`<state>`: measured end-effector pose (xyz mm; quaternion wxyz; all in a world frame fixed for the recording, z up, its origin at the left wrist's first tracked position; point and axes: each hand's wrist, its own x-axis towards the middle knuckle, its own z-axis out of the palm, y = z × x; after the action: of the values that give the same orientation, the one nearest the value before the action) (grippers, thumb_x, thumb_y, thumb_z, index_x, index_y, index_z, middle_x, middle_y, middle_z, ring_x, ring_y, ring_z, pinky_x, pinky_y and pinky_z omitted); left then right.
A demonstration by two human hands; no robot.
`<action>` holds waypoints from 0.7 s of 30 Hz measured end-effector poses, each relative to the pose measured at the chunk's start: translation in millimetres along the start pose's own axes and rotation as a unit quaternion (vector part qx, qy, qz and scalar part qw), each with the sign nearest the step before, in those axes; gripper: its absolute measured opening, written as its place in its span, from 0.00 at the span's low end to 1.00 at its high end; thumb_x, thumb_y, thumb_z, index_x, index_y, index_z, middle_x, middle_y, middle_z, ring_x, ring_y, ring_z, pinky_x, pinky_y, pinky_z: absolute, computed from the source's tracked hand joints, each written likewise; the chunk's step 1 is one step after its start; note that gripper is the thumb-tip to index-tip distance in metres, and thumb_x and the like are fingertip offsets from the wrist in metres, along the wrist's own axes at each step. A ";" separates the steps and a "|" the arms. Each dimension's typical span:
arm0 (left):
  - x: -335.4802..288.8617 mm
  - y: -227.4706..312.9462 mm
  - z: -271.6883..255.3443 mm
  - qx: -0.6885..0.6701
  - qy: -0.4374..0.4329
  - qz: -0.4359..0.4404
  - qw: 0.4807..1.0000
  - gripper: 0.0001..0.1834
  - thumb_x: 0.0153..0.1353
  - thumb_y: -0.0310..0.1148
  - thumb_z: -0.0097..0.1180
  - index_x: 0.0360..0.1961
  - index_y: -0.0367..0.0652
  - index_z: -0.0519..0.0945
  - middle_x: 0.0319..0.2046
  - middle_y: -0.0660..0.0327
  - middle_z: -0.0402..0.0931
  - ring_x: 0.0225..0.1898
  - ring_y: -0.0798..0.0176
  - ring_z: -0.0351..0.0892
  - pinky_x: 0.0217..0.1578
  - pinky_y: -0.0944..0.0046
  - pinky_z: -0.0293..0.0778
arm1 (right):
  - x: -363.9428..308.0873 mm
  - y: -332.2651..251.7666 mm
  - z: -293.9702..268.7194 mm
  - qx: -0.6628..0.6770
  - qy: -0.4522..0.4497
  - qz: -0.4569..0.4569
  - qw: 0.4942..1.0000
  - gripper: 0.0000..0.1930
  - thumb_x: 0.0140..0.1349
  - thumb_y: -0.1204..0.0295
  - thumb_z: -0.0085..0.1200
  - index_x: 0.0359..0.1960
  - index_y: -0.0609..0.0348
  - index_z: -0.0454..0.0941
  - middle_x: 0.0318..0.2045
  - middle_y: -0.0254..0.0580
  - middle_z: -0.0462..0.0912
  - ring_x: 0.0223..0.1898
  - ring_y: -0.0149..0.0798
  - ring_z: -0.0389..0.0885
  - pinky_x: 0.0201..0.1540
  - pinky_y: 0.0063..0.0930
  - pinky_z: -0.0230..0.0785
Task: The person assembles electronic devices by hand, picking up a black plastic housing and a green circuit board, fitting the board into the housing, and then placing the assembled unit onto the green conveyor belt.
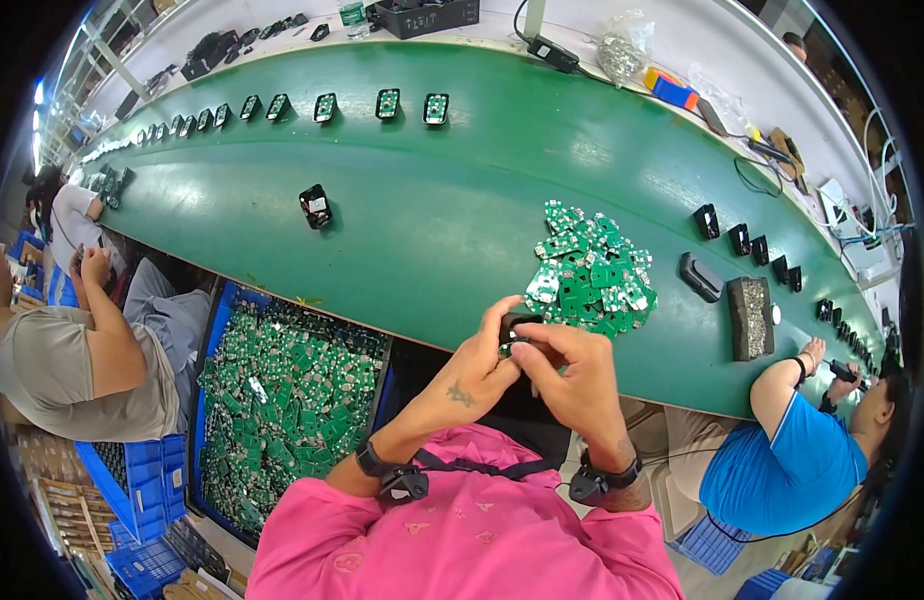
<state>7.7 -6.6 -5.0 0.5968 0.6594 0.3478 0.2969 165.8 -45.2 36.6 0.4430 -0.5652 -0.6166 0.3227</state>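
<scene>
Just over the table's near edge, my left hand (470, 372) is closed around a small black plastic case (525, 322). Thumb and fingers of my right hand (579, 368) pinch at the same case from the other side. A bit of green shows at the case, partly covered by the fingertips, so I cannot make out how it sits. Right beyond my hands lies a loose heap of small green circuit boards (592, 272). Farther left on the table, a lone black case (315, 206) with a pale part inside rests by itself.
Black cases with green boards (436, 109) line the far side. At right stand a row of black cases (707, 221), a dark oblong case (700, 277) and a foam-like block (751, 320). A blue bin (204, 372) of boards sits below left. Co-workers sit both sides.
</scene>
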 end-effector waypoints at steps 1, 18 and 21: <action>-0.1 1.3 1.5 0.043 0.013 0.037 0.998 0.34 0.65 0.27 0.46 0.71 0.40 0.51 0.45 0.54 0.72 0.42 0.62 0.75 0.46 0.63 0.73 | -0.7 4.7 2.0 -0.001 0.002 0.000 1.000 0.07 0.60 0.75 0.61 0.38 0.65 0.83 0.28 0.45 0.84 0.23 0.34 0.80 0.26 0.26 0.70; -12.6 29.7 -1.8 0.018 0.066 0.045 0.997 0.38 0.62 0.27 0.46 0.71 0.35 0.46 0.46 0.43 0.71 0.44 0.48 0.75 0.52 0.54 0.68 | -20.8 -8.5 9.9 -0.114 0.096 -0.128 0.981 0.02 0.65 0.79 0.53 0.33 0.64 0.76 0.22 0.42 0.74 0.21 0.40 0.75 0.23 0.31 0.63; -17.1 36.5 -5.7 0.049 0.060 0.055 0.995 0.38 0.61 0.24 0.46 0.72 0.35 0.47 0.48 0.45 0.70 0.48 0.51 0.73 0.55 0.57 0.67 | -18.1 -17.9 -1.3 -0.118 0.021 -0.117 0.986 0.01 0.61 0.80 0.55 0.32 0.64 0.75 0.23 0.47 0.74 0.24 0.51 0.75 0.25 0.38 0.64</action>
<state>-3.1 -18.9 32.3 0.5246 0.6867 0.3607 0.3510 159.0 -65.9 49.8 0.4208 -0.5443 -0.7025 0.1821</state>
